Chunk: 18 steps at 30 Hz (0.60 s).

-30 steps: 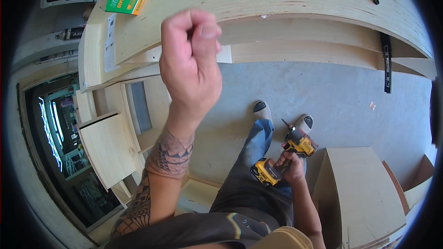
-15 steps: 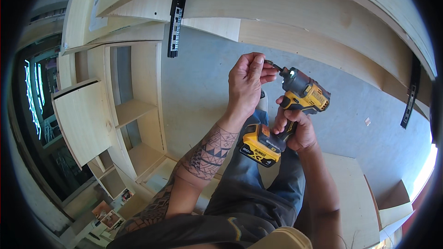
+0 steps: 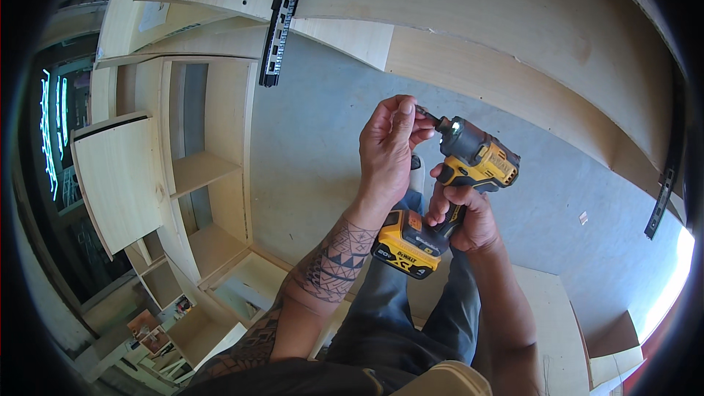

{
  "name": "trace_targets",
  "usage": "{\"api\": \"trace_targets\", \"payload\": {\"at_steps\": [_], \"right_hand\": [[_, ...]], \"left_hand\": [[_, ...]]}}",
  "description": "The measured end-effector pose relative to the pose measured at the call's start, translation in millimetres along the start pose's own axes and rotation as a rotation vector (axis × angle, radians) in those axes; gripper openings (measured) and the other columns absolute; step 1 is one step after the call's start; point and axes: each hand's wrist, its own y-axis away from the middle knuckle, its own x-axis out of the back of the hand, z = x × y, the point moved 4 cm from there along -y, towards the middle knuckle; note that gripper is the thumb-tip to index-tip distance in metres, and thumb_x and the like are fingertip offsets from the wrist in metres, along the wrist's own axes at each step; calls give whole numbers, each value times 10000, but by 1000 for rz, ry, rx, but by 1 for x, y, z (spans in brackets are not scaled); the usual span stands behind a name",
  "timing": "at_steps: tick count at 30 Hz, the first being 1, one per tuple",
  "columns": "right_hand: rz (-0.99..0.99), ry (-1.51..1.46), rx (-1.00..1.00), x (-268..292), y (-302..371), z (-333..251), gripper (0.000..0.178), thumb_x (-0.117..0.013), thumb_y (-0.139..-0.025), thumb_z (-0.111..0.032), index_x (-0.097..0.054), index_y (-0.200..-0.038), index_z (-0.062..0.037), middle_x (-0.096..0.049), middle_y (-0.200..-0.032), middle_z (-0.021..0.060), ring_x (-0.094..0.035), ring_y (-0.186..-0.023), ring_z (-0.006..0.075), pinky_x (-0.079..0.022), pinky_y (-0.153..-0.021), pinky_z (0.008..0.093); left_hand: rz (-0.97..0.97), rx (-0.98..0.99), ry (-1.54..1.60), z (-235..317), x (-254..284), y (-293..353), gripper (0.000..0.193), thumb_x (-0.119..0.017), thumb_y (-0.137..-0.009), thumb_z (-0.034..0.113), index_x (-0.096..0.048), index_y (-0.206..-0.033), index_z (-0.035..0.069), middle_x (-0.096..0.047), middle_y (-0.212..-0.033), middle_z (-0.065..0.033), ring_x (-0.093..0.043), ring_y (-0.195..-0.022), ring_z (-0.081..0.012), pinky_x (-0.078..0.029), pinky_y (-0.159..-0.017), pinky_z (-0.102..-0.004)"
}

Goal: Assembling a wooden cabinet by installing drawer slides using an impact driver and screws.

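Observation:
My right hand (image 3: 475,218) is wrapped around the grip of a yellow and black cordless impact driver (image 3: 480,155). Its yellow battery (image 3: 405,255) hangs at the lower left, and a small light glows by its nose. A dark driver bit (image 3: 428,114) sticks out toward my left hand (image 3: 387,139). The left thumb and fingers are pinched together at the bit's tip; whether they hold a small screw there is hidden. Black metal drawer slides are fixed to the pale wooden cabinet, one (image 3: 277,44) at the upper left and another (image 3: 661,202) at the far right.
A wooden panel (image 3: 484,7) of the cabinet spans the top, in front of my hands. At left stands a shelf unit (image 3: 227,117) with a loose-looking door panel (image 3: 121,183). Grey floor (image 3: 308,147) lies below, with a small scrap (image 3: 583,218) on it.
The view has shifted nearer to the cabinet, so the drawer slides look larger. My hands and the impact driver sit slightly lower and further left, still in the same hold.

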Motion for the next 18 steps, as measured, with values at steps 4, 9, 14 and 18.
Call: {"api": "trace_targets", "payload": {"at_steps": [4, 9, 14, 18], "right_hand": [[22, -21, -17, 6, 0, 3, 383, -638, -850, -112, -576, -1215, -13, -547, -666, 64, -548, -555, 189, -504, -584, 367], [1, -6, -52, -4, 1, -4, 355, -641, -876, -107, -594, -1214, -8, -573, -679, 65, -569, -577, 189, -519, -611, 360], [-65, -48, -87, -9, 15, -39, 304, -655, -953, -163, -617, -1216, -16, -607, -716, 47, -605, -610, 172, -553, -636, 335], [-138, -13, -106, -36, -20, -35, 347, -676, -972, -241, -633, -1221, -2, -641, -704, 46, -629, -582, 170, -557, -606, 322]], "left_hand": [[-23, 50, 90, -13, 9, 3, 233, -643, -1051, 245, -612, -1197, 66, -668, -1004, -26, -677, -912, -118, -587, -851, -278], [-45, 63, 140, -6, 16, 4, 245, -639, -1052, 227, -591, -1230, 65, -668, -1056, -38, -672, -970, -125, -582, -883, -287], [-185, 94, 190, -7, -1, -1, 387, -617, -1059, 209, -532, -1370, -4, -668, -1180, -126, -679, -1069, -212, -553, -984, -373], [-98, 132, -117, -10, 78, 25, 503, -548, -1074, 355, -485, -1428, 4, -590, -1356, -158, -613, -1233, -248, -501, -1076, -400]]}}
